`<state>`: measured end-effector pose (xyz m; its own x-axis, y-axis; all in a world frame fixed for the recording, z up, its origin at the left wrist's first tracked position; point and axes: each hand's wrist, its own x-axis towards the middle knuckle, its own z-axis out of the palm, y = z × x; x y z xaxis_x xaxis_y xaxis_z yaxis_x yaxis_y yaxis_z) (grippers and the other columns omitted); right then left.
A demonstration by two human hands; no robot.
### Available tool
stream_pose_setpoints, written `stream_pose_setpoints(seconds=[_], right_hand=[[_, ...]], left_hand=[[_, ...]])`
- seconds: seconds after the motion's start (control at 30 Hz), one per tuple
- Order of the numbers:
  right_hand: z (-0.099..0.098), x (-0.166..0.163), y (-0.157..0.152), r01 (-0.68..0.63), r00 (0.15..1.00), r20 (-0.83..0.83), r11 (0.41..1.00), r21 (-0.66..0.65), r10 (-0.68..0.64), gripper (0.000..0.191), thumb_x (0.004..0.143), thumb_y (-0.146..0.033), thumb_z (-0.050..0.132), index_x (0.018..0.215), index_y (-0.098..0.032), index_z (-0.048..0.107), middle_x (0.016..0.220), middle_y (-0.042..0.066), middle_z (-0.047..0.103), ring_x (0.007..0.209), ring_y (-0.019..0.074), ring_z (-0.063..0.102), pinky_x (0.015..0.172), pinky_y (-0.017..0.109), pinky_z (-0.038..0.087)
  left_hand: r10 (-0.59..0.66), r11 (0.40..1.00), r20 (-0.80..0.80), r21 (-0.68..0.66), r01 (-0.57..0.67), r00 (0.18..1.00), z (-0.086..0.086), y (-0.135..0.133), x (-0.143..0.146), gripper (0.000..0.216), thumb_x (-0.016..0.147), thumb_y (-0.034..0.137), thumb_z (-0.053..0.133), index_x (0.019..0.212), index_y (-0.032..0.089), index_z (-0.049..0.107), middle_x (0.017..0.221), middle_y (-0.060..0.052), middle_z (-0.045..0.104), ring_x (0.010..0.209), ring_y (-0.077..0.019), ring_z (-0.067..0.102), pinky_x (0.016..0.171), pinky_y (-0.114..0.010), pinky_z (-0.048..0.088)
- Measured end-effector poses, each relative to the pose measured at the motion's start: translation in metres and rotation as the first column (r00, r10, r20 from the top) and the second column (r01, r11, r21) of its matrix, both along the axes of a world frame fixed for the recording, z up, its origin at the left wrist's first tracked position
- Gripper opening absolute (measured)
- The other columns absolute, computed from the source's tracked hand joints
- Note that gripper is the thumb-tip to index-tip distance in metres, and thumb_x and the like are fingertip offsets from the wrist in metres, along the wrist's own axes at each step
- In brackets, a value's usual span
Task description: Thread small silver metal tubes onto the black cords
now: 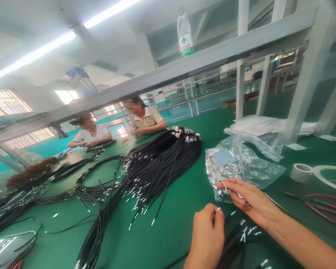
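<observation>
Pinching left hand [208,237] and right hand [245,198] seemingly hold cable [223,197], bag [248,168] and bundle [162,160] beyond

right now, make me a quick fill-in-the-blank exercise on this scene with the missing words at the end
1. The tabletop is coloured ____.
2. The left hand is ____ from the clear bag than the right hand.
3. Counting the one in the striped shirt, ____ co-workers show across the table.
4. The large cable bundle is mostly coloured ____.

Missing words: green; farther; two; black.
</observation>
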<state>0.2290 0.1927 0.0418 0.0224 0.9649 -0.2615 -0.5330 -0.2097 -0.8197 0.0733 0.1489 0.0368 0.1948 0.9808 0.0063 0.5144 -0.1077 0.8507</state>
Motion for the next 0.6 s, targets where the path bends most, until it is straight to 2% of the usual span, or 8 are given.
stream_pose_setpoints(seconds=[0.13, 0.3, 0.6], right_hand=[[0.0, -0.006, -0.003, 0.0, 0.998, 0.064, 1.0, 0.004, 0.0, 0.037, 0.054, -0.031, 0.082, 0.081, -0.013, 0.064, 0.095, 0.012, 0.071, 0.037, 0.0001, 0.028, 0.038, 0.017, 0.016], [0.001, -0.013, -0.009, 0.008, 0.992, 0.13, 1.0, -0.008, -0.007, 0.05, 0.054, -0.039, 0.082, 0.094, -0.013, 0.068, 0.098, 0.012, 0.071, 0.037, 0.0007, 0.029, 0.041, 0.019, 0.019], [-0.002, -0.015, -0.01, -0.049, 0.994, 0.094, 0.999, 0.02, 0.047, 0.052, 0.05, -0.049, 0.088, 0.082, -0.014, 0.067, 0.094, 0.01, 0.07, 0.04, -0.0003, 0.025, 0.042, 0.021, 0.014]], left_hand=[[0.019, 1.0, 0.008, -0.013, -0.019, 1.0, 0.002, 0.0, 0.001, 0.026, 0.092, 0.026, 0.041, 0.068, 0.019, 0.048, 0.057, 0.005, 0.038, 0.056, -0.0112, 0.03, 0.053, -0.026, 0.019], [0.042, 0.999, 0.042, -0.005, -0.041, 0.998, 0.002, 0.001, 0.001, 0.025, 0.092, 0.027, 0.04, 0.069, 0.02, 0.047, 0.058, 0.006, 0.038, 0.055, -0.0107, 0.031, 0.052, -0.025, 0.02], [0.051, 0.996, -0.078, 0.079, -0.045, 0.996, -0.001, -0.003, 0.002, 0.028, 0.094, 0.028, 0.038, 0.067, 0.021, 0.04, 0.058, 0.006, 0.038, 0.055, -0.0111, 0.031, 0.054, -0.027, 0.02]])
